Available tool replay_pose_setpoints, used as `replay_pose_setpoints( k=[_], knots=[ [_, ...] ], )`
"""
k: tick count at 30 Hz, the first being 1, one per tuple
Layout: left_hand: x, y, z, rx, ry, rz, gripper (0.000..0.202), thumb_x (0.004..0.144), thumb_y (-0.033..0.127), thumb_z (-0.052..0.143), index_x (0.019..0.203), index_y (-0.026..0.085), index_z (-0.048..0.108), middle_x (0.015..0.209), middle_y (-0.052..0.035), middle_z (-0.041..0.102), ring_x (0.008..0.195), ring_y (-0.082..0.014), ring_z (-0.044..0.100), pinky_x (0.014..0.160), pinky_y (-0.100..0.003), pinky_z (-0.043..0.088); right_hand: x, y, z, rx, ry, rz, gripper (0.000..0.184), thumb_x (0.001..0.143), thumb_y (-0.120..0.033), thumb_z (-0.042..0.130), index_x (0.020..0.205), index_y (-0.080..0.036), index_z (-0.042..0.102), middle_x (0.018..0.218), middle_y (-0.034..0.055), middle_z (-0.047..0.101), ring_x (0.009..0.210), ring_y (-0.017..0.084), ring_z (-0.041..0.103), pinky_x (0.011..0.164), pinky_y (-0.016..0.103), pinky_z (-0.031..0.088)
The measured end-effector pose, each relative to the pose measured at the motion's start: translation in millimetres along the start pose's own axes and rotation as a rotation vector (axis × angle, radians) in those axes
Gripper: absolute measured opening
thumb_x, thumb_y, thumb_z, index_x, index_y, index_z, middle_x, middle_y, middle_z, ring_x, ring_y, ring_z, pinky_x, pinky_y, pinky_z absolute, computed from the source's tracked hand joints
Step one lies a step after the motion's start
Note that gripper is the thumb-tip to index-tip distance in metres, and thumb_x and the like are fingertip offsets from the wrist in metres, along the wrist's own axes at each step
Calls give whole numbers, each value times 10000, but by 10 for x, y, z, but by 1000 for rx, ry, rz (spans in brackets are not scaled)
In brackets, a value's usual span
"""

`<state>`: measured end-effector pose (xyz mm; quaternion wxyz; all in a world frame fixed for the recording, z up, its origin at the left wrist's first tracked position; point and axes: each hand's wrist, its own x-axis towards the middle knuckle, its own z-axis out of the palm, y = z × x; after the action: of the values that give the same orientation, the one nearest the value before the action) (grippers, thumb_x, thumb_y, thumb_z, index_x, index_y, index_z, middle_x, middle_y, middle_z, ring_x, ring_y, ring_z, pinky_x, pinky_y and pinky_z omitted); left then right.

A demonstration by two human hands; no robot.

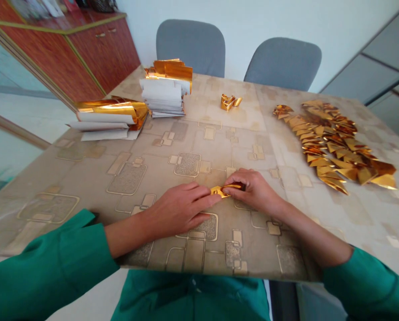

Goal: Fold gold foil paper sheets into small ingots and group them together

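Green sleeves (59, 263): nearest to me, one at the left and one at the right, over the near edge of a patterned worktop (236, 147).
Left hand (182, 204): lay palm down, its fingers stretched to the left end of a gold piece (217, 192); whether they gripped it or only pressed it down, I could not make out.
Right hand (251, 189): had thumb and forefinger pinched on the right part of that same piece.
Folded stock: pointed gold pieces (329, 147), a great many, lay overlapping in curving rows on the right; a small gold cluster (229, 102) sat by itself toward the far side.
Loose stock: gold paper with pale backs lay bent over in a left stack (109, 107) and a far stack (162, 96).
Progress: folding looked well advanced to me, yet both stacks suggested plenty left, and the piece in hand seemed half made.
Look of the piece: small, narrow, shiny and creased, on the worktop's near middle between the hands, its full shape hidden by fingers.
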<state>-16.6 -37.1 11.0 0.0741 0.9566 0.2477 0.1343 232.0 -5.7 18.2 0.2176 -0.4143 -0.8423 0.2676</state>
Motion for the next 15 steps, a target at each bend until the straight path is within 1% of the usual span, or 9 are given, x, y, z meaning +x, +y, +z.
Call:
replay_pose_setpoints(
  k=[2, 5, 9, 15],
  knots=[
    [-3, 7, 11, 52, -16, 49, 471, 956, 363, 512, 1372, 149, 453, 1160, -106, 630, 980, -233, 576, 863, -372, 481, 25, 2, -3, -41, -9, 3, 85, 851, -226, 694, 777, -186, 682, 668, -5, 657, 644, 128, 562, 618, 247, 381],
    [1, 11, 21, 88, -27, 68, 495, 961, 396, 497, 1360, 105, 470, 1161, -128, 631, 974, -240, 576, 843, -374, 484, 68, -3, -7, -123, -28, -32, 108, 855, -245, 701, 767, -187, 677, 673, -2, 654, 664, 137, 552, 639, 263, 360],
    [5, 5, 22, 82, -39, 61, 524, 961, 426, 489, 1360, 86, 472, 1167, -133, 627, 979, -243, 572, 851, -372, 481, 92, -19, 8, -207, -34, -56, 129, 886, -269, 678, 783, -192, 665, 719, 5, 661, 723, 153, 549, 681, 290, 323],
    [2, 17, 22, 54, -71, -1, 554, 929, 464, 538, 1349, 107, 479, 1181, -124, 604, 992, -252, 555, 867, -381, 478, 64, -41, 42, -256, -22, -56, 133, 889, -274, 667, 796, -186, 631, 773, 24, 640, 774, 183, 529, 693, 308, 292]
  ],
)
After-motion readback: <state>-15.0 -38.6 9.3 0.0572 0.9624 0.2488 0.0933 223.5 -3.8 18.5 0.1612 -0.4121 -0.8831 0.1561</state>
